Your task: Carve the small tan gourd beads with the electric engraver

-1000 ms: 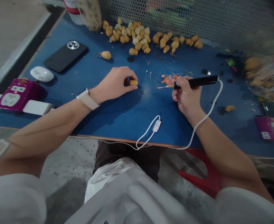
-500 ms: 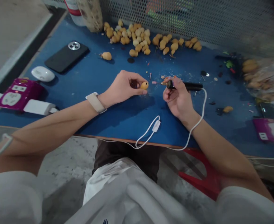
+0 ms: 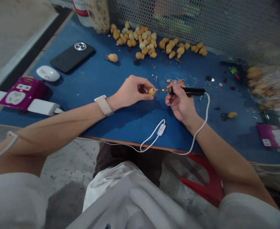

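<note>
My left hand (image 3: 135, 90) pinches a small yellow gourd (image 3: 151, 92) between thumb and fingertips, with a dark hole in its end. In my right hand (image 3: 181, 103) is a slim black rotary grinder pen (image 3: 190, 91), held like a pencil and pointing left. Its thin shaft ends in a pinkish grinding bit (image 3: 156, 90), which is at the gourd's hole; how far in it sits, I cannot tell. A white cord (image 3: 205, 116) runs from the pen's back end over my right wrist to an inline switch (image 3: 161, 129) near the table edge.
Many small gourds (image 3: 144, 39) lie along the perforated metal screen (image 3: 140, 16). A black phone (image 3: 73, 58), a white case (image 3: 48, 73) and a purple power adapter (image 3: 23, 93) lie at left. Shavings and bits (image 3: 178, 82) litter the blue table (image 3: 121, 121). A bag of gourds (image 3: 264, 86) stands at right.
My left hand has moved slightly right and down with the gourd. The gap between grinding bit and gourd has closed. The whole view has shifted a little.
</note>
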A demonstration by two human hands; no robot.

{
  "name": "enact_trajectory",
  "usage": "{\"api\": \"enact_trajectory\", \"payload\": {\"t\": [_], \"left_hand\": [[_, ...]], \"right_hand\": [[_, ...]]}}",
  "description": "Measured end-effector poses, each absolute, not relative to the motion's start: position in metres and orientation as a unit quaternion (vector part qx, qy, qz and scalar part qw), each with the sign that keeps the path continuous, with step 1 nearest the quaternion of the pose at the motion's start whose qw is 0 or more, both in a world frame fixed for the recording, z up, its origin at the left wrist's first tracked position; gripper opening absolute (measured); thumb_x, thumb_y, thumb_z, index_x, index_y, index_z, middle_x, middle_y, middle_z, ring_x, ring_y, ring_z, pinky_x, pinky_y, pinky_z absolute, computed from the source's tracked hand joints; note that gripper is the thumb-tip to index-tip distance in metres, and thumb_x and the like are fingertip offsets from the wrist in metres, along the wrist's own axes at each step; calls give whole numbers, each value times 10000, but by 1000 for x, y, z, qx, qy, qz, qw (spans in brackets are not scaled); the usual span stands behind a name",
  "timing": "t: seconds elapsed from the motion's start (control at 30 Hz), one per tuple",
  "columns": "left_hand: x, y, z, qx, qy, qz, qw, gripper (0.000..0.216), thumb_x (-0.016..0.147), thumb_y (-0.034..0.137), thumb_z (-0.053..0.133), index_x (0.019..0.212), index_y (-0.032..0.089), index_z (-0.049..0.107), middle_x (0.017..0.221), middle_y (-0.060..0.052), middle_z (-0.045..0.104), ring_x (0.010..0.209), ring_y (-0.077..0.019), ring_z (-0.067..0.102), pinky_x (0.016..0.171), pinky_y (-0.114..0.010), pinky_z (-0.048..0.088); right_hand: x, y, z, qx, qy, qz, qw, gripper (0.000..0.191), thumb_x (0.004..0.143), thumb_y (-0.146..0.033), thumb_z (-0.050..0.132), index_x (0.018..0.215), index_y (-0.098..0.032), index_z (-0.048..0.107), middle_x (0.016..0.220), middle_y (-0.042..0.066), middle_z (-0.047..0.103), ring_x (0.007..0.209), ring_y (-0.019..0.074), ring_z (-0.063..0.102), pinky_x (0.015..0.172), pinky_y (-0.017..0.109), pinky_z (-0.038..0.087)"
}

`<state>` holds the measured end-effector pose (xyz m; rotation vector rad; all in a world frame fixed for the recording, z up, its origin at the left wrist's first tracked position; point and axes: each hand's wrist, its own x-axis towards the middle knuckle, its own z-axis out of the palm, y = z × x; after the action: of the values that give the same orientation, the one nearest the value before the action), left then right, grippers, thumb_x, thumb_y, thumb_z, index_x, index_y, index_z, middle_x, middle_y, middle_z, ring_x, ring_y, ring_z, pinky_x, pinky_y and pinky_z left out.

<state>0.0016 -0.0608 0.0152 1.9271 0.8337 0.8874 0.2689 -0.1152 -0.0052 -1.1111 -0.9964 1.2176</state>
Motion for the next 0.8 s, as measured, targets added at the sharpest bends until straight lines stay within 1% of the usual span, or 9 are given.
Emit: {"api": "enact_trajectory", "payload": {"t": [0.17, 0.27, 0.53, 0.63, 0.8], "left_hand": [[2, -61, 16, 766, 332, 353, 423, 256, 936, 313, 1081, 1137, 196, 974, 1022, -65, 945, 903, -206, 854, 859, -326, 721], [2, -62, 17, 765, 331, 354, 424, 251, 939, 306, 1085, 1127, 192, 964, 1013, -67, 940, 893, -207, 851, 849, -329, 722], [3, -62, 15, 759, 336, 357, 428, 340, 929, 379, 1133, 1109, 186, 918, 1029, -75, 923, 905, -216, 854, 864, -348, 731], [3, -61, 14, 758, 335, 357, 430, 326, 924, 357, 1126, 1116, 193, 921, 1026, -70, 918, 905, -210, 845, 863, -340, 724], [3, -60, 12, 756, 341, 365, 423, 290, 908, 314, 1108, 1081, 202, 904, 983, -57, 893, 911, -208, 834, 862, -336, 709]], "right_hand": [[268, -116, -1, -482, -430, 515, 563, 587, 954, -795, 1102, 988, -289, 808, 701, -69, 704, 590, 159, 749, 540, 284, 581], [266, -117, 1, -484, -428, 514, 564, 577, 958, -778, 1102, 982, -290, 798, 709, -69, 703, 587, 153, 741, 537, 280, 571], [264, -118, 3, -493, -422, 515, 560, 578, 942, -773, 1105, 983, -293, 786, 705, -75, 683, 600, 152, 734, 553, 279, 576], [266, -117, 2, -495, -416, 519, 559, 584, 938, -779, 1103, 993, -291, 787, 692, -79, 662, 598, 154, 725, 555, 281, 578], [269, -115, 2, -495, -412, 513, 567, 558, 987, -769, 1072, 984, -298, 773, 711, -80, 642, 590, 147, 716, 547, 282, 568]]}}
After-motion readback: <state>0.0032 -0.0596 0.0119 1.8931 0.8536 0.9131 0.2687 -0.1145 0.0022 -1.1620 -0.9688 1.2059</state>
